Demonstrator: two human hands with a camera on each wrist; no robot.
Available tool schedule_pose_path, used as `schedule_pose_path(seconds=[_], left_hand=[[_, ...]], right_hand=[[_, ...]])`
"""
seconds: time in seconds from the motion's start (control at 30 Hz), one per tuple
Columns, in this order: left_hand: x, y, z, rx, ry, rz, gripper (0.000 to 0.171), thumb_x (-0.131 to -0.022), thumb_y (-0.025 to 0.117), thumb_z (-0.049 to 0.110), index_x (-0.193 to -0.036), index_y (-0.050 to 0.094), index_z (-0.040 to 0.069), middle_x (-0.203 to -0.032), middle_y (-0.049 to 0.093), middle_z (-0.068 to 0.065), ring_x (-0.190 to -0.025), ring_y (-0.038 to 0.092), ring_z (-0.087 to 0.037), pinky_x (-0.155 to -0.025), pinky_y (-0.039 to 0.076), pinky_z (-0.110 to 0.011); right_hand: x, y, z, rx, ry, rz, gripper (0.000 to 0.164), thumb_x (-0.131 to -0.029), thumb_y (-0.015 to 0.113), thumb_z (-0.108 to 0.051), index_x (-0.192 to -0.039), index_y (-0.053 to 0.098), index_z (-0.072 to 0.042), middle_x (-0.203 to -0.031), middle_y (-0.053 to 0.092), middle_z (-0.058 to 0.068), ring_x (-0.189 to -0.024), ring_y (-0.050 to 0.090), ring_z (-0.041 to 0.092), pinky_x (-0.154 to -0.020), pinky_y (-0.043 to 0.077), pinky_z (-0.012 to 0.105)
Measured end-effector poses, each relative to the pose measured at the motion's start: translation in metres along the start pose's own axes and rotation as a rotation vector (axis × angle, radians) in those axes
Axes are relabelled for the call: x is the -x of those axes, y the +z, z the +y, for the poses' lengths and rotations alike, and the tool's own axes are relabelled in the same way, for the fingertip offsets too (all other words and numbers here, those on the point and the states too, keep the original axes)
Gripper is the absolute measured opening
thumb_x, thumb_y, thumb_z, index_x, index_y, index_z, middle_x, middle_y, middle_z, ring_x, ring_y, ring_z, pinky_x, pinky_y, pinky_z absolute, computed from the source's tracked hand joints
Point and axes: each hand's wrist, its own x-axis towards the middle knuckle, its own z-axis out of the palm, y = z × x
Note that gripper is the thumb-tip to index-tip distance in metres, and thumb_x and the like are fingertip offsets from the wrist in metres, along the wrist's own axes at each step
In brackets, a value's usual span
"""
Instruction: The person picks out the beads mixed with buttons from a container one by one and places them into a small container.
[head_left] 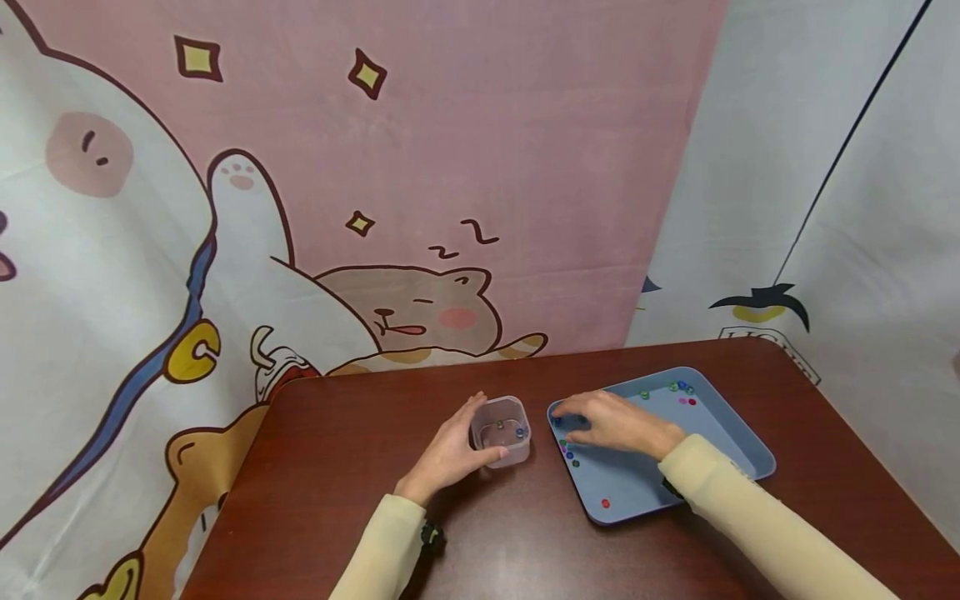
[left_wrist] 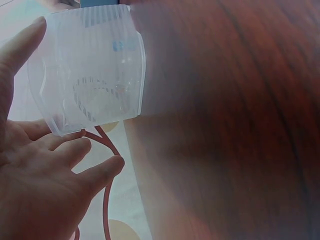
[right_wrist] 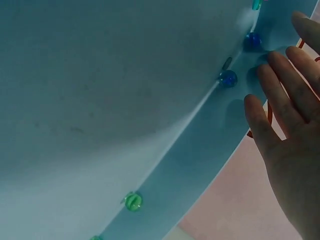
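Note:
My left hand [head_left: 448, 450] holds a clear plastic container [head_left: 513, 454] on the table, thumb on the near side, fingers at the far left. Inside lie a blue marble [head_left: 520, 432] and a greenish one [head_left: 500, 425]. Over the left far corner of a blue-grey tray [head_left: 637, 492], my right hand [head_left: 622, 422] reaches down with thumb and fingers apart. Two blue marbles [right_wrist: 228, 78] lie near its fingertips in the right wrist view, along the tray wall. Nothing shows in its grasp, though the head view partly hides the fingertips.
More small pieces lie along the tray edges: a red one [head_left: 605, 503] at the near left, green marbles [head_left: 645, 394] at the far side, and a red piece [head_left: 692, 402] at the far right. A patterned cloth [head_left: 570, 167] hangs behind the brown table [head_left: 337, 467].

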Motion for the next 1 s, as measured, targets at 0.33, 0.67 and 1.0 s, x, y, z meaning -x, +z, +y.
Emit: schedule_pose_path(seconds=[0.33, 0.67, 1.0], left_hand=[[0.000, 0.000, -0.001, 0.004, -0.001, -0.005, 0.100, -0.084, 0.083, 0.050, -0.161, 0.034, 0.007, -0.167, 0.031, -0.012, -0.150, 0.037, -0.034, -0.117, 0.036, -0.056], [0.002, 0.001, -0.001, 0.015, 0.001, -0.004, 0.100, -0.084, 0.083, 0.049, -0.161, 0.034, 0.007, -0.167, 0.031, -0.015, -0.148, 0.039, -0.035, -0.116, 0.036, -0.057], [0.001, 0.001, -0.002, 0.016, 0.010, -0.002, 0.101, -0.084, 0.083, 0.050, -0.161, 0.034, 0.007, -0.167, 0.031, -0.016, -0.148, 0.039, -0.035, -0.116, 0.036, -0.058]], right_hand=[[0.000, 0.006, 0.001, 0.018, -0.001, 0.017, 0.038, -0.091, 0.082, -0.024, -0.126, 0.074, -0.011, -0.129, 0.071, 0.006, -0.122, 0.065, 0.026, -0.103, 0.052, 0.048], [-0.002, 0.017, 0.003, 0.099, -0.014, 0.012, 0.037, -0.090, 0.082, -0.026, -0.123, 0.075, -0.011, -0.126, 0.071, 0.006, -0.121, 0.065, 0.027, -0.103, 0.052, 0.049], [-0.002, 0.018, 0.003, 0.123, -0.007, 0.008, 0.037, -0.089, 0.083, -0.029, -0.122, 0.076, -0.012, -0.124, 0.071, 0.004, -0.120, 0.065, 0.026, -0.103, 0.052, 0.050]])
